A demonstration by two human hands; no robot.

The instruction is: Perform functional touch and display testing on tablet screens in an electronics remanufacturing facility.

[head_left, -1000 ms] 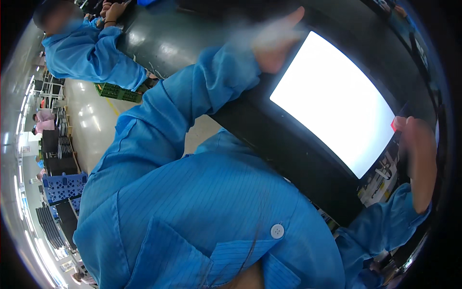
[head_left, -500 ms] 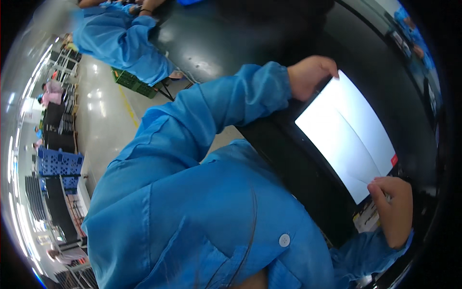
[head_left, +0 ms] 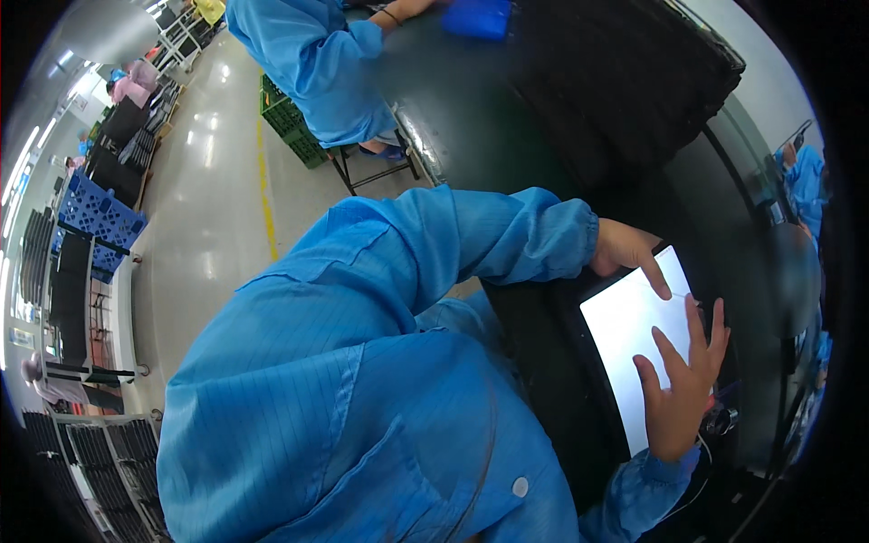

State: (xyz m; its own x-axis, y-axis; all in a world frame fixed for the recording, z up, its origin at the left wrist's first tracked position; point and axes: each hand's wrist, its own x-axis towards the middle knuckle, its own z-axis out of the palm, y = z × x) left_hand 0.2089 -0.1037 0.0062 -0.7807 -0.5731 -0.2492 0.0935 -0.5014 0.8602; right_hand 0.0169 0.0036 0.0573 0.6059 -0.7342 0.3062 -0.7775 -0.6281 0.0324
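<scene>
A white, glowing flat panel [head_left: 629,339] lies on the dark worktable [head_left: 507,109] in front of me, set in a black frame. My left hand [head_left: 625,255] rests at the panel's far corner, its index finger stretched out on the white surface. My right hand [head_left: 679,385] lies flat on the near half of the panel with the fingers spread. Neither hand grips anything. Both arms wear blue sleeves, and my blue coat fills the lower middle of the view.
A co-worker in a blue coat [head_left: 312,63] sits at the table's far end near a green crate [head_left: 290,122]. A blue bin [head_left: 477,18] and a stack of dark trays [head_left: 625,81] are on the table. Blue crates [head_left: 90,217] stand at the left.
The view has swung and the panel sits lower right. My hands have gone from holding the panel's two ends to lying on its surface, the right one now spread flat.
</scene>
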